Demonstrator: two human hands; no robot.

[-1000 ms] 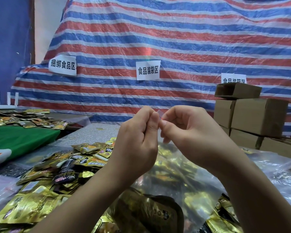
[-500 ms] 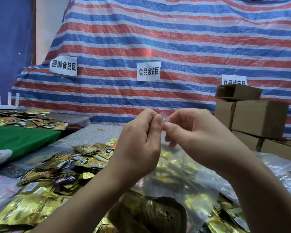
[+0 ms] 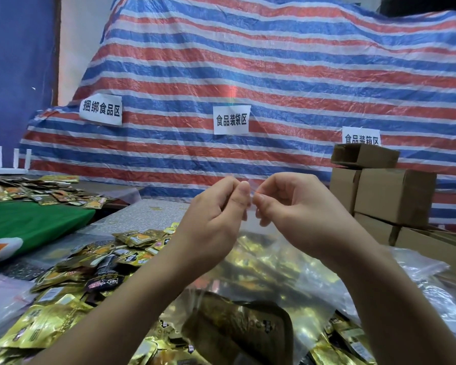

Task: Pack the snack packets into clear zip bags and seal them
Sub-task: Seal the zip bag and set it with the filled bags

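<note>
- The clear plastic zip bag (image 3: 261, 262) hangs at frame centre, mouth edge up at 12 o'clock and body down toward 6 o'clock; its long axis runs roughly vertical.
- At least one dark gold foil snack packet (image 3: 237, 330) lies in the lower part of the bag, at 6 o'clock from the hands.
- The left hand (image 3: 211, 227) has its fingers curled, with thumb and forefinger pressed together on the top edge of the bag.
- The right hand (image 3: 298, 219) is likewise curled and pinches the same top edge, at 3 o'clock from the left hand.
- The fingertips of the two hands sit just beside each other; whether they touch cannot be told.
- Whether the zip strip is closed cannot be told: the edge is too thin and clear.
- Compared with the frame 0.5 s ago, both hands hold the same pinch at the same raised spot; the small clear corner seen above the fingertips then is now barely visible.
- Loose gold foil snack packets (image 3: 95, 262) are heaped on the grey patterned tabletop (image 3: 148, 214), at 8 o'clock from the hands.
- Brown cardboard boxes (image 3: 392, 193) are stacked at 3 o'clock from the hands.
- A red, white and blue striped tarpaulin (image 3: 274, 75) fills the background at 12 o'clock and carries white paper signs (image 3: 231, 119).
- A green cloth (image 3: 32, 225) lies at 9 o'clock, with more packets beyond it.
</note>
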